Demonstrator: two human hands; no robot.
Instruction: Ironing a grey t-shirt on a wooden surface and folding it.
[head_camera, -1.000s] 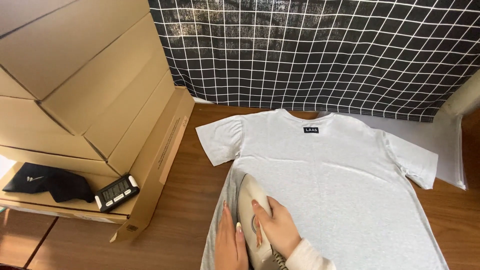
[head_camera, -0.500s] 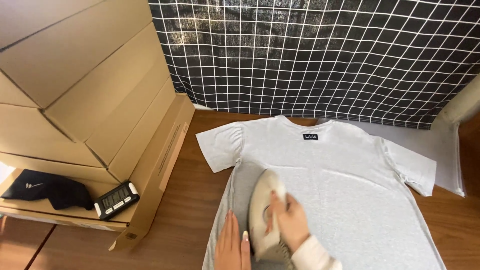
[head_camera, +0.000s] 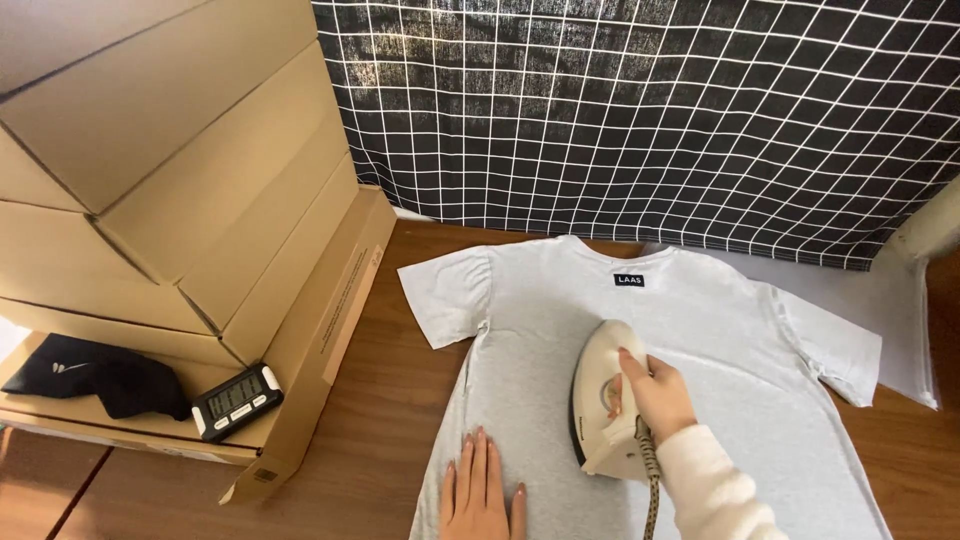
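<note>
A light grey T-shirt lies flat, back side up, on a brown wooden table; a small dark label sits below its collar. My right hand grips the handle of a cream-coloured iron, which rests on the middle of the shirt with its tip pointing away from me. A braided cord runs from the iron's rear along my white sleeve. My left hand lies flat, fingers together, on the shirt's lower left part, to the left of the iron.
Stacked cardboard boxes fill the left side. A black digital timer and a dark folded cloth lie on a low box flap. A black fabric with a white grid hangs behind. White sheets lie at the right.
The iron has slid from the shirt's lower left up and to the right, toward the middle. My left hand has shifted slightly right and lies flatter on the fabric.
</note>
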